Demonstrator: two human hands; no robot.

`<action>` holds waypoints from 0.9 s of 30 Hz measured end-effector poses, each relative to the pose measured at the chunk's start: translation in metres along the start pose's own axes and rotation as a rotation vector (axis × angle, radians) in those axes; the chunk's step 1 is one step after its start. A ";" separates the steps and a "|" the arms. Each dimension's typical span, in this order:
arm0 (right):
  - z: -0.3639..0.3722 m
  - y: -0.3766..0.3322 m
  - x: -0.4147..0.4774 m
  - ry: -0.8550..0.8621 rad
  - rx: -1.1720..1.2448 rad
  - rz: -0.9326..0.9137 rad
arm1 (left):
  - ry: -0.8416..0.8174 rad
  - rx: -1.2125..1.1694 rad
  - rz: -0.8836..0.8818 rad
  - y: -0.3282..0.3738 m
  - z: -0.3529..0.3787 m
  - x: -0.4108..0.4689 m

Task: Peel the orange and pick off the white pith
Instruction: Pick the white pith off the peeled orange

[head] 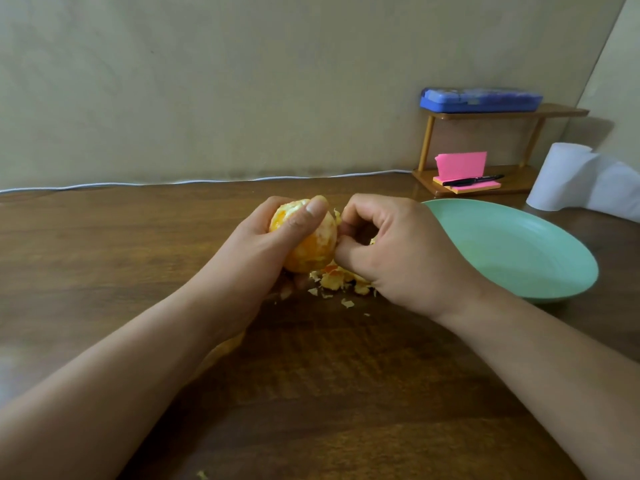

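Observation:
A peeled orange [313,245] with patches of white pith is held just above the wooden table, at the centre of the head view. My left hand [266,251] grips it from the left, thumb laid across its top. My right hand [391,251] is curled beside the fruit's right side, its fingertips pinching at a shred of pith [337,216] on the surface. Under the two hands lies a heap of peel and pith scraps [337,280]. My hands hide part of the heap.
A pale green plate [512,247] sits right of my right hand. Behind it stand a small wooden shelf [485,114] with a blue box, pink sticky notes and a pen, and a white paper roll [568,176]. A white cable runs along the wall.

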State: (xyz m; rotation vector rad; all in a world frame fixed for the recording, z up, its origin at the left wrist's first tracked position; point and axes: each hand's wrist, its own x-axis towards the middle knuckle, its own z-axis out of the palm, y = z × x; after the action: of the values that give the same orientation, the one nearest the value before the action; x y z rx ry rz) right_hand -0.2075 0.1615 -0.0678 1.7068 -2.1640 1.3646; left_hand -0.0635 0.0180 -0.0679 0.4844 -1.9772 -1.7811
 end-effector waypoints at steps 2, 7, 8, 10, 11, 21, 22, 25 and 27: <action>0.000 0.001 0.000 -0.005 0.001 0.002 | -0.010 -0.018 -0.016 -0.001 0.000 0.002; -0.001 0.004 0.001 -0.015 -0.007 0.024 | -0.056 -0.054 -0.089 -0.002 0.000 0.004; -0.002 0.004 0.001 -0.015 -0.007 0.032 | -0.073 -0.065 -0.103 -0.002 -0.001 0.005; -0.002 0.005 0.002 -0.014 -0.010 0.040 | -0.097 -0.088 -0.131 0.000 -0.002 0.005; -0.002 0.005 0.002 -0.012 -0.013 0.038 | -0.106 -0.101 -0.142 0.000 -0.002 0.005; -0.004 0.005 0.003 0.020 0.061 -0.012 | -0.163 -0.198 -0.172 0.004 -0.008 0.004; -0.004 0.005 0.003 0.019 0.065 -0.015 | -0.160 -0.207 -0.178 0.003 -0.009 0.004; -0.005 0.006 0.003 0.010 0.075 -0.031 | -0.183 -0.233 -0.175 0.001 -0.013 0.005; -0.007 0.006 0.003 0.010 0.094 -0.030 | -0.208 -0.251 -0.174 0.001 -0.015 0.006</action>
State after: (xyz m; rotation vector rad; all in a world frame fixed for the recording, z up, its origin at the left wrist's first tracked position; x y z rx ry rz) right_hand -0.2162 0.1636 -0.0654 1.7528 -2.0915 1.4864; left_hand -0.0601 0.0024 -0.0649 0.4126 -1.8519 -2.2337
